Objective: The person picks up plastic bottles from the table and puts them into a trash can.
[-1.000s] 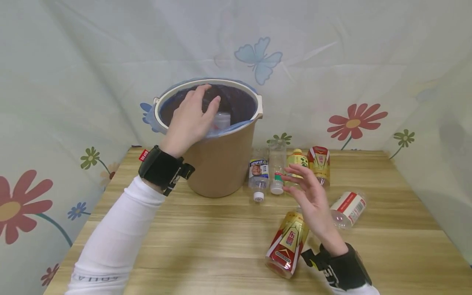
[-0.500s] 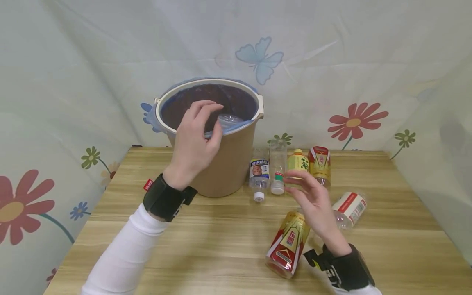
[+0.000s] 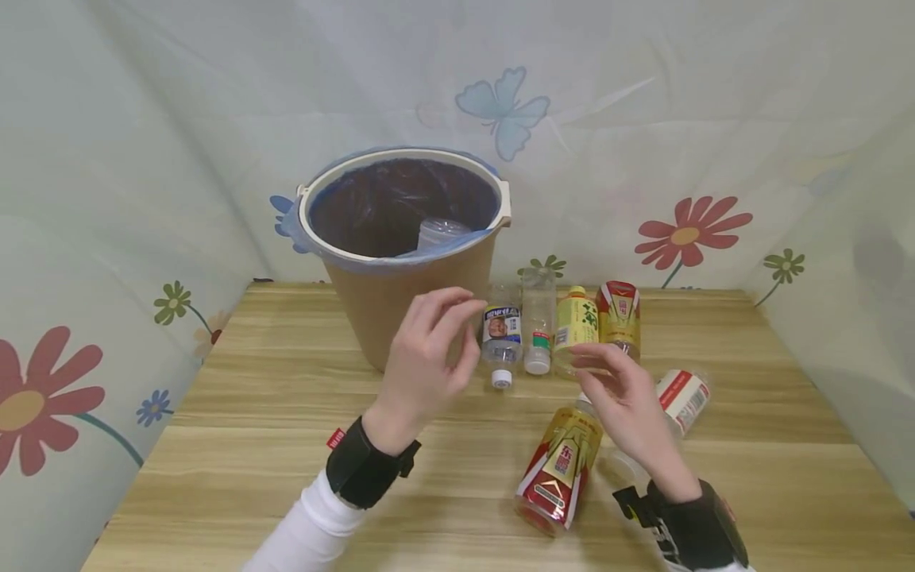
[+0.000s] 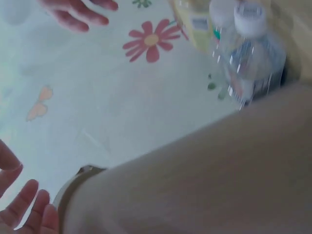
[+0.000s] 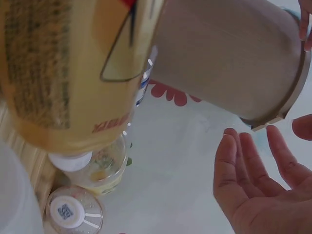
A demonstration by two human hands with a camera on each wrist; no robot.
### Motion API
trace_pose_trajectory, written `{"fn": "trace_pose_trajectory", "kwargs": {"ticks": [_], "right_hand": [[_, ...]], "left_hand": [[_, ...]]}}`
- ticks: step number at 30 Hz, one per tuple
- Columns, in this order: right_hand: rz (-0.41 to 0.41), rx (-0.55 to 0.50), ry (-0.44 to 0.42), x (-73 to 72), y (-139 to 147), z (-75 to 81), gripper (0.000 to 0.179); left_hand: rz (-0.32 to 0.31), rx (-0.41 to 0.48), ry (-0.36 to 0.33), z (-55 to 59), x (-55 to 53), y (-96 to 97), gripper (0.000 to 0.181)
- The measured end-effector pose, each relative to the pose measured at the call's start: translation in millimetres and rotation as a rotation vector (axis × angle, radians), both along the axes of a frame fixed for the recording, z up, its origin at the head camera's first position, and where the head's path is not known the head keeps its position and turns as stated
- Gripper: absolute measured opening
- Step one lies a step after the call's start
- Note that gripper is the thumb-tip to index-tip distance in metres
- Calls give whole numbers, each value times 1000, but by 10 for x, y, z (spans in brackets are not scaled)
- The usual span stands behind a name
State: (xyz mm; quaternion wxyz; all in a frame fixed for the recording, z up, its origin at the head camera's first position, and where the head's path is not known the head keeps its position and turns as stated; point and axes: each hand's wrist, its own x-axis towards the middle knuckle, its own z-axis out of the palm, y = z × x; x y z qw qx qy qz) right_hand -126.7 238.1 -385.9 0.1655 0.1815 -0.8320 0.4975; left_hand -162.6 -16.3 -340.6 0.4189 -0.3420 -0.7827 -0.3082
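Evidently both hands are free of any load: the left hand (image 3: pixel 429 361) is raised with thumb and fingers apart and gently bent, and the right hand (image 3: pixel 632 405) likewise has its thumb and fingers apart. Beyond the left hand is the tan bin (image 3: pixel 357 310), lined with a blue bag (image 3: pixel 400 262) folded over its rim; a clear container (image 3: pixel 439 230) shows inside. To the right of the left hand are the blue-label bottle (image 3: pixel 503 326) and, just beside it, the clear bottle (image 3: pixel 539 306), their white caps at the end nearer the person. Past the right hand's fingertips are the yellow bottle (image 3: pixel 579 318) and the small red-and-gold bottle (image 3: pixel 619 310), side by side. Between the hands, nearer the person, is the large red-and-gold bottle (image 3: pixel 561 465); to the right of the right hand the red-and-white bottle (image 3: pixel 686 400) lies tilted on the wood-grain desk (image 3: pixel 286 413). Black straps (image 3: pixel 360 465) encircle both wrists. Behind the bin hangs a pale sheet (image 3: pixel 357 79) printed with flowers and a butterfly.
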Motion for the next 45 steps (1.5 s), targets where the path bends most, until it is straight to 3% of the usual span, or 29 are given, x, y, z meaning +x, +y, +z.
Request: {"fn": "trace_pose_trajectory", "kwargs": {"ticks": [8, 14, 18, 24, 31, 37, 45], "right_hand": [[-56, 104, -15, -7, 43, -48, 29], [-97, 112, -35, 11, 75, -94, 28], [-150, 110, -30, 21, 121, -118, 28], [-240, 135, -16, 9, 239, -166, 34], [-405, 307, -20, -31, 497, -273, 45], [-463, 433, -164, -52, 708, -360, 60], [-436, 521, -347, -59, 818, -445, 77]], "left_hand": [[-48, -70, -275, -494, 119, 137, 36], [-51, -181, -376, -703, 175, 182, 42], [-61, -284, -397, -776, 194, 222, 49], [-89, -349, -391, -850, 223, 286, 54], [-111, -358, -396, -873, 250, 331, 52], [-111, -360, -385, -887, 250, 339, 50], [-106, -362, -376, -908, 258, 326, 49]]}}
